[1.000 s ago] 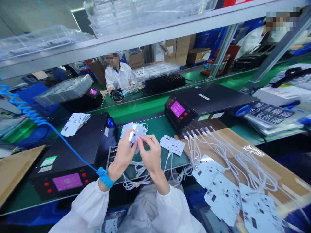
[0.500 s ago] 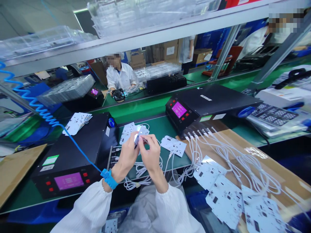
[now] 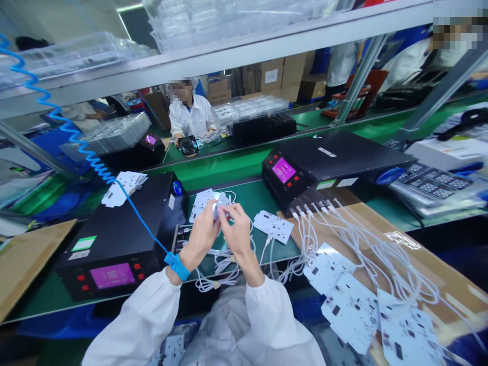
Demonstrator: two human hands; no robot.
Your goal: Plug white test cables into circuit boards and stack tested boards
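Between my hands is a small white circuit board (image 3: pixel 222 200), partly covered by my fingers. My left hand (image 3: pixel 204 229), with a blue wrist strap (image 3: pixel 177 265), grips it from the left. My right hand (image 3: pixel 236 229) pinches at its near edge; whether a cable plug is between those fingertips is hidden. Just behind lies another white board (image 3: pixel 201 202) on the green bench. To the right, a further board (image 3: pixel 273 226) has a white cable plugged into its near edge. Bundled white cables (image 3: pixel 219 272) lie below my hands.
Black test units with lit purple screens stand left (image 3: pixel 118 234) and right (image 3: pixel 324 160). Loose boards (image 3: pixel 353 310) and white cables lie on cardboard at right. A coiled blue cord (image 3: pixel 91 157) runs to my strap. A person (image 3: pixel 192 114) sits across the bench under a shelf.
The view has shifted slightly, and the left unit appears higher and further right. Both hands stay at the board with nearly the same grip. A standing person in the background has moved right.
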